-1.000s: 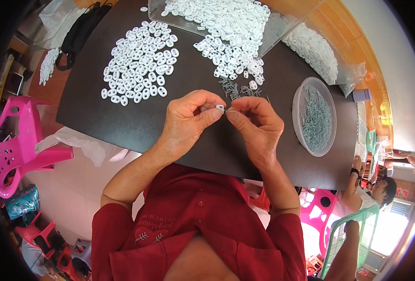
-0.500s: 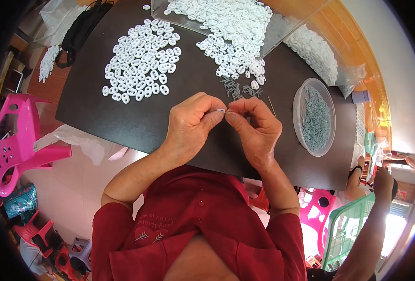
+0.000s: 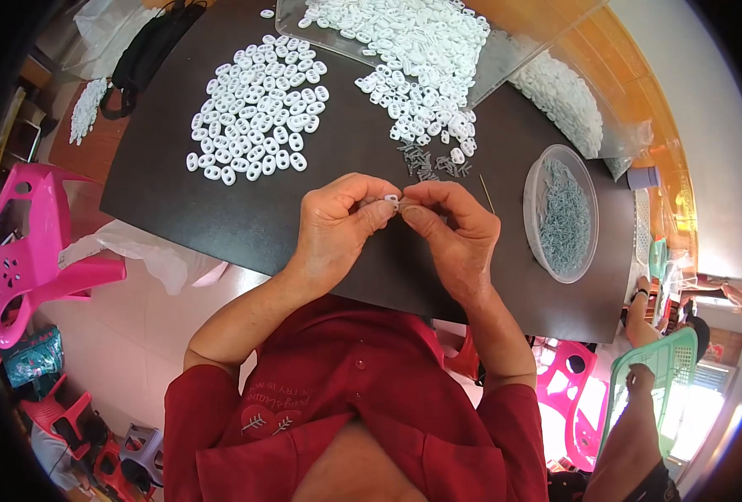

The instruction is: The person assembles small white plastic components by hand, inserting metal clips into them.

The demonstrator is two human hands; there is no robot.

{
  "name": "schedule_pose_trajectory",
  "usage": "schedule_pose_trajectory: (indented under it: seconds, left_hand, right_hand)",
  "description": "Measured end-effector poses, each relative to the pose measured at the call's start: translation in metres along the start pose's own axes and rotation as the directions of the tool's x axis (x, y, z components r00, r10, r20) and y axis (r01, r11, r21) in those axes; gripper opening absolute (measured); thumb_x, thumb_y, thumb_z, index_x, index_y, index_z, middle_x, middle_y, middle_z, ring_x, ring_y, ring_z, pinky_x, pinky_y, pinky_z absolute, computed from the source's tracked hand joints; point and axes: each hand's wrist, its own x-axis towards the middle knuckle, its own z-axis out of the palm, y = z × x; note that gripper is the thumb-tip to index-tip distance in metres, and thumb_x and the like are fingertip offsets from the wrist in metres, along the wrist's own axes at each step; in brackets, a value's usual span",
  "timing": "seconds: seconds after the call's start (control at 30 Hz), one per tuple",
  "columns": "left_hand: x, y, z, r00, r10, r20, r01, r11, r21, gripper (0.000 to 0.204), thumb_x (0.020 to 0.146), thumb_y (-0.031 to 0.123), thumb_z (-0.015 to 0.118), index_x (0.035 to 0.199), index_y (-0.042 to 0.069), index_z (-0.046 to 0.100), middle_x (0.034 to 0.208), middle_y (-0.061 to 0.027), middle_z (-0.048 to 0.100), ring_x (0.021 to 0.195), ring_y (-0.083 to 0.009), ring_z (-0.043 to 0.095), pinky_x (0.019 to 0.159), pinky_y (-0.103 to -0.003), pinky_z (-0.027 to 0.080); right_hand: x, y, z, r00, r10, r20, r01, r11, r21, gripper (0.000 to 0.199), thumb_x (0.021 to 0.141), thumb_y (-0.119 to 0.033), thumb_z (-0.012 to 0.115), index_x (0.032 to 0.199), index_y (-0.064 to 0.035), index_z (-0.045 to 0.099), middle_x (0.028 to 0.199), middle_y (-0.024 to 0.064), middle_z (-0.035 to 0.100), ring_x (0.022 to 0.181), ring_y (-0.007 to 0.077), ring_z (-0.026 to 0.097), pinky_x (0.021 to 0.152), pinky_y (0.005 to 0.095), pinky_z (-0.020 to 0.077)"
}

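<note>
Both hands meet over the dark table [image 3: 220,209]: the left hand [image 3: 337,226] pinches a small white ring [image 3: 392,200] while the right hand [image 3: 454,234] pinches at its side, fingertips touching, held close for fine work; white rings [image 3: 254,109] and a bowl of metal pins [image 3: 562,213] lie within reach

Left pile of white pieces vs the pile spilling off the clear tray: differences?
The left pile lies flat in a single layer on the dark table, pieces spread apart; the tray pile is heaped and overlapping. The left pile sits on bare tabletop; the tray pile rests partly on a clear tray and trails off toward small grey pins. Both hold the same small white oval pieces.
</note>
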Motion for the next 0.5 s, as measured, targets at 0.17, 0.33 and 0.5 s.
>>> schedule_pose_trajectory:
  seconds: [0.17,0.33,0.5]
  left_hand:
    - [-0.002,-0.003,0.001,1.000,0.014,-0.022,-0.013,0.999,0.036,0.011,0.087,0.006,0.062,0.095,-0.002,0.064,0.077,0.0012,0.059,0.067,-0.0033,0.050,0.059,-0.017,0.041]
    - [-0.002,-0.008,0.006,0.997,0.065,-0.042,-0.062,0.995,0.080,0.011,0.087,0.005,0.062,0.096,-0.003,0.063,0.076,0.0003,0.059,0.067,-0.0039,0.050,0.059,-0.017,0.042]
    - [-0.006,-0.007,0.011,0.995,0.017,-0.102,-0.028,0.994,-0.106,0.009,0.086,-0.001,0.060,0.094,-0.002,0.063,0.077,0.0007,0.058,0.066,-0.0041,0.051,0.058,-0.018,0.043]
  right_hand:
    - [0.000,0.006,0.001,0.999,-0.034,0.007,0.035,0.997,-0.072,0.012,0.081,0.003,0.064,0.093,0.0027,0.063,0.085,0.0023,0.063,0.078,0.0071,0.057,0.071,0.0203,0.0470]
    - [0.001,0.009,0.003,0.991,-0.134,-0.010,0.131,0.980,-0.152,0.008,0.081,0.005,0.062,0.088,0.0020,0.062,0.081,0.0017,0.060,0.074,0.0076,0.054,0.065,0.0213,0.0443]
    - [0.006,0.013,0.010,0.943,-0.332,-0.003,0.315,0.899,-0.303,0.008,0.080,0.005,0.061,0.086,-0.0008,0.062,0.074,0.0042,0.055,0.068,0.0134,0.054,0.063,0.0244,0.0432]
